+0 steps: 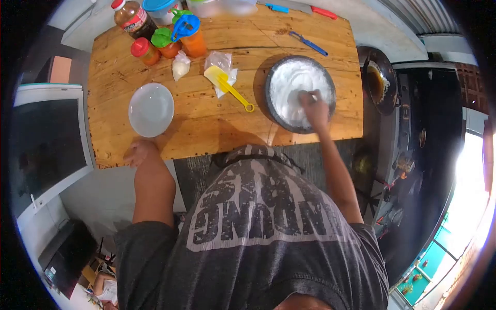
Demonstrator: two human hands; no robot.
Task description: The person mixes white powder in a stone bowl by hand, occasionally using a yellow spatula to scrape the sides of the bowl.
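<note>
My right hand (314, 109) reaches into a round dark-rimmed bowl (274, 114) of white powder (289, 82). Its fingers are bent together at the powder's surface, and what they hold, if anything, I cannot make out. Swirled marks show in the powder around them. On the left, my left hand (138, 153) rests at the table's front edge with its fingers apart, holding nothing. Just beyond it stands a white bowl (151, 109), with no contents that I can make out. A yellow spatula (230, 89) lies between the two bowls, its blade over a small plastic packet (219, 61).
Behind the white bowl are a small tied bag (181, 66), a red-lidded jar (145, 51), an orange container with a blue lid (193, 40) and a dark bottle (135, 20). A blue peeler (309, 43) lies at the back right. A wok (380, 82) sits beyond the wooden table's (206, 137) right edge.
</note>
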